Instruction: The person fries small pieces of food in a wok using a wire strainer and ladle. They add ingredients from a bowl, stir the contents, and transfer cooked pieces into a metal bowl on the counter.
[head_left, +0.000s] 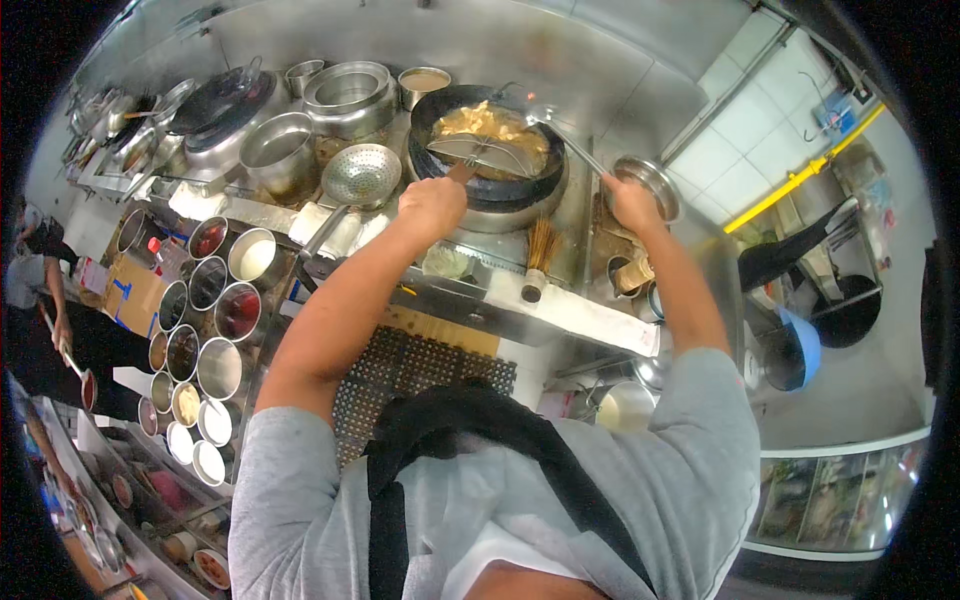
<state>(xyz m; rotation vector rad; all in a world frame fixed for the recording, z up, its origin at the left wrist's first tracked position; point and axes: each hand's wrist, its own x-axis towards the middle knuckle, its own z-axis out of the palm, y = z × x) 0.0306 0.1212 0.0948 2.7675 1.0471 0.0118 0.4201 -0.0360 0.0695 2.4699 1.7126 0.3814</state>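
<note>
My left hand (437, 207) grips the wooden handle (460, 172) of a wire-mesh skimmer (484, 152), whose head lies at the near side of a black wok (425, 154). Golden-brown pieces of food (487, 121) sit in bubbling oil (534, 142) inside that wok. In my right hand (634, 202) is the long handle of a metal ladle (574, 144); its bowl is at the wok's far right rim. Beyond my right wrist stands a round steel pot (651, 180). Below the wok, a bamboo wok brush (541, 251) rests bristles up on the stove's front ledge.
A perforated strainer (362, 176) and a deep steel pot (279, 150) stand left of the wok. Several seasoning containers (220, 367) fill the left side. White cloths (577, 311) cover parts of the stove edge. Another person (52, 300) holds a ladle at far left.
</note>
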